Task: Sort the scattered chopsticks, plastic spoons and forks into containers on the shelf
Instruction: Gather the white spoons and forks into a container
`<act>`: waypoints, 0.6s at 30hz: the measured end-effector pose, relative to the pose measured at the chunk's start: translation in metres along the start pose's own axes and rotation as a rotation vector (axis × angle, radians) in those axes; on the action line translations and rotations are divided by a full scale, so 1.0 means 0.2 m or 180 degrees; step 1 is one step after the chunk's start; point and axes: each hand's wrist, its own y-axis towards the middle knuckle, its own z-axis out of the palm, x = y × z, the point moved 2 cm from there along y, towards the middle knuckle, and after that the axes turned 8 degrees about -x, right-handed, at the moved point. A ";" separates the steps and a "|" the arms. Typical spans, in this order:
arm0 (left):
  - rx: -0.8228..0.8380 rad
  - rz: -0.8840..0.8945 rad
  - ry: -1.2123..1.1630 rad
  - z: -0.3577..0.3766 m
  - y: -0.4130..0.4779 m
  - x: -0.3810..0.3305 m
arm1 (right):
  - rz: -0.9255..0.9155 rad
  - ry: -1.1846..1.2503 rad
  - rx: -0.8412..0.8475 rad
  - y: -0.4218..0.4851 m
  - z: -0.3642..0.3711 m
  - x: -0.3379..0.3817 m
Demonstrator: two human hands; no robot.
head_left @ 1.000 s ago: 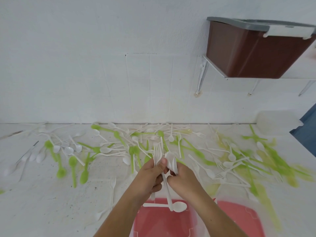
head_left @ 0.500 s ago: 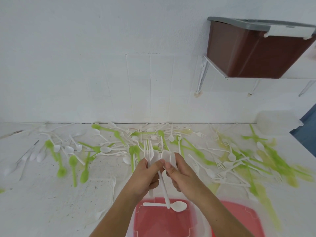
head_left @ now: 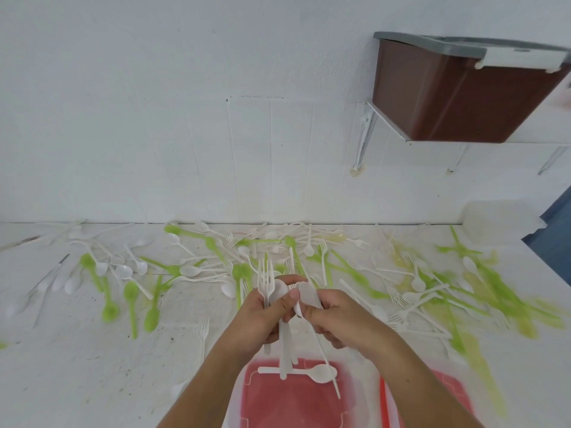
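White forks (head_left: 265, 273) bunched, left hand (head_left: 262, 319); translucent spoon (head_left: 309, 296), right hand (head_left: 340, 322).

Bright, even light; blurred, warped edges

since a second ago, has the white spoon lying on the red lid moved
No. The white spoon lies crosswise at the far edge of the red lid, bowl to the right, just as before.
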 end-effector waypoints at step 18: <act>0.0075 0.0062 0.0307 -0.02 0.04 0.02 | 0.1016 0.0809 -0.0421 0.01 0.03 0.02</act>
